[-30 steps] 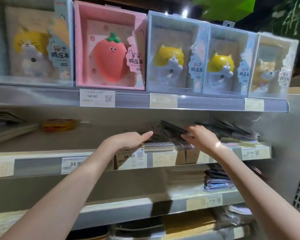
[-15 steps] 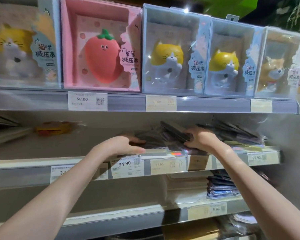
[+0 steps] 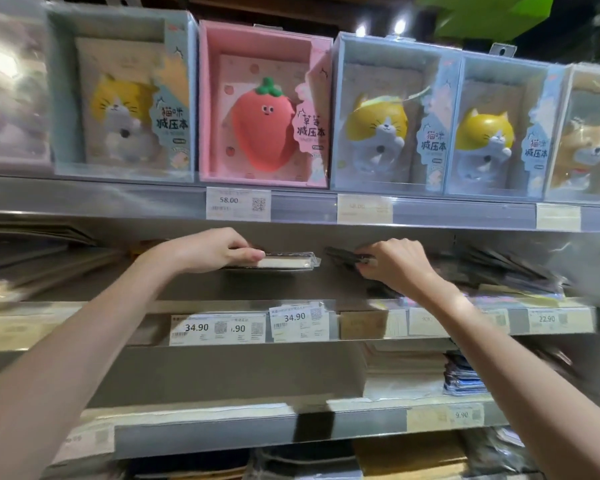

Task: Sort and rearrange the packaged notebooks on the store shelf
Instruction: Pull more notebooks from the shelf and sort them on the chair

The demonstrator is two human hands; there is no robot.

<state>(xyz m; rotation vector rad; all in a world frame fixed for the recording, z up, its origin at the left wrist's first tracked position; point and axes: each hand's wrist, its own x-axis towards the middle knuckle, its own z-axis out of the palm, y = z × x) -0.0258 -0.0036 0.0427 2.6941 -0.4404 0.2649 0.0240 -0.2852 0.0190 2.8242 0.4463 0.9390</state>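
Nearest the camera, two bare forearms reach up and forward into the second shelf (image 3: 84,308) of a store unit, above a lip lined with price tags (image 3: 294,320). The left hand (image 3: 208,249) has its fingers curled over the near end of a wrapped notebook (image 3: 284,261), thumb along its pale page edge; the book is held flat, clear of the shelf floor, its long axis running left to right, with the free end pointing toward the other hand. The right hand (image 3: 395,265) pinches the corner of a dark packaged notebook (image 3: 343,255) that tilts up off the loose pile (image 3: 499,271) lying on the right part of the same shelf. The two books sit near each other, with a small gap between their facing ends. Judging by the layout, the lifted notebook would most easily go left, where bare shelf floor shows between the hands and the flat stacks (image 3: 32,258) at the far left; the shelf above hangs low over both hands, so headroom for tilting looks tight. Further back and higher, boxed cat notebooks (image 3: 388,123) and a pink strawberry box (image 3: 264,109) stand upright in a row.
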